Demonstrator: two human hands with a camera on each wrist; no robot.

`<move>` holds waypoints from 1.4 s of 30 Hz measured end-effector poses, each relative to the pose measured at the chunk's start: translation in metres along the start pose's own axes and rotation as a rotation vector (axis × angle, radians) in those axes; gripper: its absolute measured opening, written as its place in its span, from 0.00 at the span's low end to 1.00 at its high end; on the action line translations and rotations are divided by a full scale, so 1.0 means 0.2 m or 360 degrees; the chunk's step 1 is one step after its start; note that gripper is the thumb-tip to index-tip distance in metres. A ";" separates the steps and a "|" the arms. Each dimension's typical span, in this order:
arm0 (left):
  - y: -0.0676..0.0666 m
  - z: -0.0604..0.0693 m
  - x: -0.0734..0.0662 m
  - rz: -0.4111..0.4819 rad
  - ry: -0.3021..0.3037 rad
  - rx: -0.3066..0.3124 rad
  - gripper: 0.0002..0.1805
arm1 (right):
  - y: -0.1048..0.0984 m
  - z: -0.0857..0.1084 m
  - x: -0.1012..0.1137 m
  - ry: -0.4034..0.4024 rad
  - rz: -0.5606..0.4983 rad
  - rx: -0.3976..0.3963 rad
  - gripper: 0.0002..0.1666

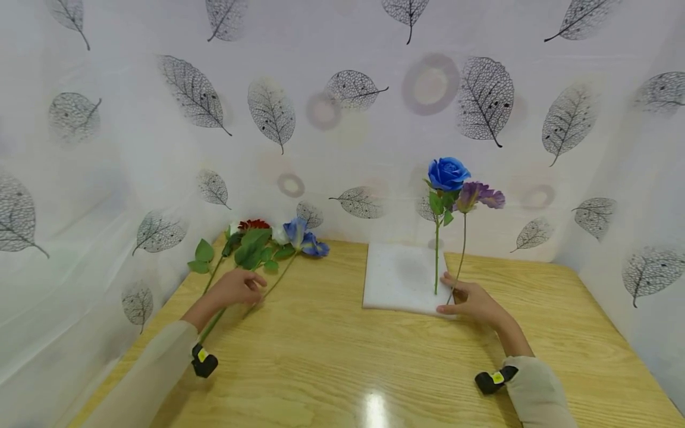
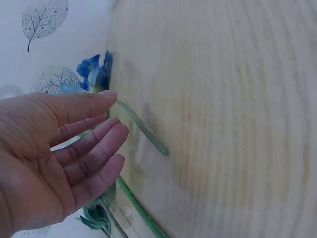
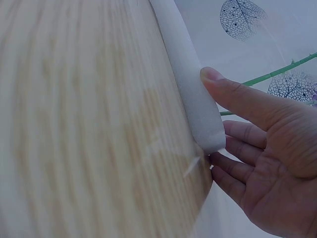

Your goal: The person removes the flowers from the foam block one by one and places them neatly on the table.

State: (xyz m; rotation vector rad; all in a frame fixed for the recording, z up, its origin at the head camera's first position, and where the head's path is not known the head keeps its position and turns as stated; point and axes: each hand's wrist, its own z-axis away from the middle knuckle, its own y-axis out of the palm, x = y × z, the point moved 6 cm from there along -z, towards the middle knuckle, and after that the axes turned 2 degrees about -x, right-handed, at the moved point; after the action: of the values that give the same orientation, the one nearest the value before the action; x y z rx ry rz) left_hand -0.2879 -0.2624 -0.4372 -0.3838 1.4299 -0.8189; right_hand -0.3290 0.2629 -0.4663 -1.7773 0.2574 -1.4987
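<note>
A white foam board (image 1: 404,279) lies on the table with a blue rose (image 1: 448,173) and a purple flower (image 1: 471,196) standing upright in it. My right hand (image 1: 476,303) grips the board's near right corner, thumb along the front edge (image 3: 198,109) and fingers round the side. The purple flower's thin stem (image 1: 461,255) rises between thumb and index finger, though I cannot tell whether they touch it. Above the flowers lying on the left, my left hand (image 1: 238,291) hovers, fingers loosely bent with nothing in them. Closest to it is the blue iris (image 1: 305,238) with its stem (image 2: 143,129).
A red flower (image 1: 254,224), a white flower (image 1: 279,235) and green leaves (image 1: 251,249) lie in a bunch at the table's back left. Leaf-printed sheeting (image 1: 342,137) hangs behind and along the sides of the wooden table (image 1: 321,356).
</note>
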 end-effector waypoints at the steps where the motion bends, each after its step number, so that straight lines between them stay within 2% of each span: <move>1: 0.00 -0.01 -0.01 -0.0012 0.0018 -0.0006 0.21 | 0.00 0.00 0.00 0.0000 0.0005 -0.0002 0.51; 6: 0.00 -0.09 -0.10 -0.0093 0.0126 -0.0036 0.22 | 0.00 0.00 0.01 0.0001 0.0011 -0.0009 0.52; 12: 0.03 -0.18 -0.25 -0.0157 0.0224 -0.0066 0.21 | 0.00 0.01 0.01 -0.0006 0.0017 -0.0018 0.52; 18: 0.11 -0.27 -0.39 -0.0099 0.0294 -0.0056 0.19 | 0.00 0.00 0.00 0.0000 0.0022 -0.0024 0.52; 23: 0.23 -0.36 -0.49 0.0045 0.0352 0.0008 0.19 | 0.00 0.00 -0.01 0.0001 0.0008 -0.0028 0.52; 29: 0.39 -0.46 -0.67 0.0253 0.0368 0.0090 0.20 | 0.00 0.00 -0.01 0.0012 -0.0010 -0.0025 0.53; 34: 0.54 -0.53 -0.80 0.0356 0.0422 0.0105 0.19 | 0.00 0.01 -0.01 0.0010 0.0023 -0.0029 0.53; 42: 0.77 -0.60 -0.95 0.0483 0.0483 0.0122 0.19 | 0.00 0.00 -0.02 0.0021 0.0028 -0.0029 0.52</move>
State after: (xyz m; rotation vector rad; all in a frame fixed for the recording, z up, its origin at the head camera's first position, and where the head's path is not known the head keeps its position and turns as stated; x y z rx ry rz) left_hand -0.3513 0.0029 -0.4242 0.0215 1.6817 -0.6999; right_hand -0.3308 0.2653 -0.4702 -1.7754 0.2939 -1.5005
